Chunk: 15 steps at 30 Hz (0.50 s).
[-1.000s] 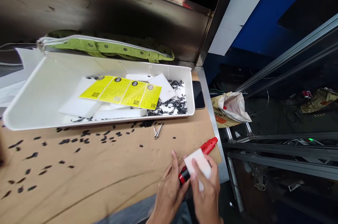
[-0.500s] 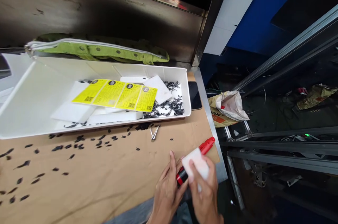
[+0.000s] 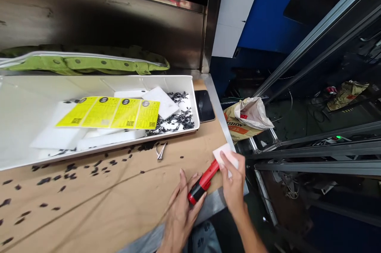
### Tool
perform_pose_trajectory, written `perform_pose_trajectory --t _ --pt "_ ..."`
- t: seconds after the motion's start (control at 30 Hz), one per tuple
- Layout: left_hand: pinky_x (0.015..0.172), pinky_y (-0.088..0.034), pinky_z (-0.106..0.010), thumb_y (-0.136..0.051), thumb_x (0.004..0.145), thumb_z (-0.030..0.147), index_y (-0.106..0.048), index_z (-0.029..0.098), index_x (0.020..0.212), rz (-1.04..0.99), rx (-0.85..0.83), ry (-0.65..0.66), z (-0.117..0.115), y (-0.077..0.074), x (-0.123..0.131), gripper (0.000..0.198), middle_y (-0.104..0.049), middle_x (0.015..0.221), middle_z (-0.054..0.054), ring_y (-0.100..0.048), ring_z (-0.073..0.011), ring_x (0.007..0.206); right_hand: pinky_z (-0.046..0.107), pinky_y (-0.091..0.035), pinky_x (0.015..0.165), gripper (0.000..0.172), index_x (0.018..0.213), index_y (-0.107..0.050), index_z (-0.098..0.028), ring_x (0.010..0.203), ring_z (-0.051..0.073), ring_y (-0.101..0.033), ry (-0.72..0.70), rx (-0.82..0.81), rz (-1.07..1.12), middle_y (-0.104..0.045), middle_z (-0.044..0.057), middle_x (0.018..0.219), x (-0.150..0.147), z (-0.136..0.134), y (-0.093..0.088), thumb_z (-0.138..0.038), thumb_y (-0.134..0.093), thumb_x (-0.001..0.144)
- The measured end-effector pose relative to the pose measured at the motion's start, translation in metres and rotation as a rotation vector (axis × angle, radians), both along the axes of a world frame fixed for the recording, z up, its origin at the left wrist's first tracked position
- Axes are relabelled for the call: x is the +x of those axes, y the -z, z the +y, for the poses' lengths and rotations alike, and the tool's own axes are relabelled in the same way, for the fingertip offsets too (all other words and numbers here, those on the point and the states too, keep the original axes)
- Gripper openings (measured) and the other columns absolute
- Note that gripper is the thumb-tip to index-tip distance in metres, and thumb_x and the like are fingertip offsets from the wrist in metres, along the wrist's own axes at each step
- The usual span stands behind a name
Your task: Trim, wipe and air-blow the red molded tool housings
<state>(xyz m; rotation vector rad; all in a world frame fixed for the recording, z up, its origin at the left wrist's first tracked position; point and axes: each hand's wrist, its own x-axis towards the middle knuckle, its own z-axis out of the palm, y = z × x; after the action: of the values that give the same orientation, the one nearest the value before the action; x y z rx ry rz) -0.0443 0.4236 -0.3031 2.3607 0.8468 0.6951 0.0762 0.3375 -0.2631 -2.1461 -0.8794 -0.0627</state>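
My left hand (image 3: 182,205) grips the black-ended back of a red tool (image 3: 203,182) that lies near the front right corner of the cardboard-covered bench (image 3: 119,197). My right hand (image 3: 233,179) pinches a small white foam block (image 3: 225,155) and holds it against the tool's front end, at the bench's right edge.
A long white tray (image 3: 18,102) holds yellow labels (image 3: 110,112), white foam pieces and black scraps (image 3: 175,120). Black scraps dot the cardboard. Metal tweezers (image 3: 161,151) lie before the tray, a phone (image 3: 204,105) beside it. A paper sack (image 3: 245,120) sits below to the right.
My right hand slid the white block from the tool's rear end up to its front tip. The view swung to the right.
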Motion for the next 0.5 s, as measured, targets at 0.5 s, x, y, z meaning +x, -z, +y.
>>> perform_pose_trajectory --t 0.5 --pt "0.076 -0.065 -0.044 -0.038 0.099 0.05 0.007 0.02 0.159 0.017 -0.021 0.027 0.003 -0.002 -0.001 0.081 -0.078 0.112 -0.011 -0.074 -0.0305 0.103 0.036 -0.062 0.083 0.039 0.133 -0.064 -0.025 0.103 0.024 -0.068 -0.061 0.036 0.054 -0.063 0.013 0.116 -0.014 0.0 0.011 -0.034 -0.044 0.101"
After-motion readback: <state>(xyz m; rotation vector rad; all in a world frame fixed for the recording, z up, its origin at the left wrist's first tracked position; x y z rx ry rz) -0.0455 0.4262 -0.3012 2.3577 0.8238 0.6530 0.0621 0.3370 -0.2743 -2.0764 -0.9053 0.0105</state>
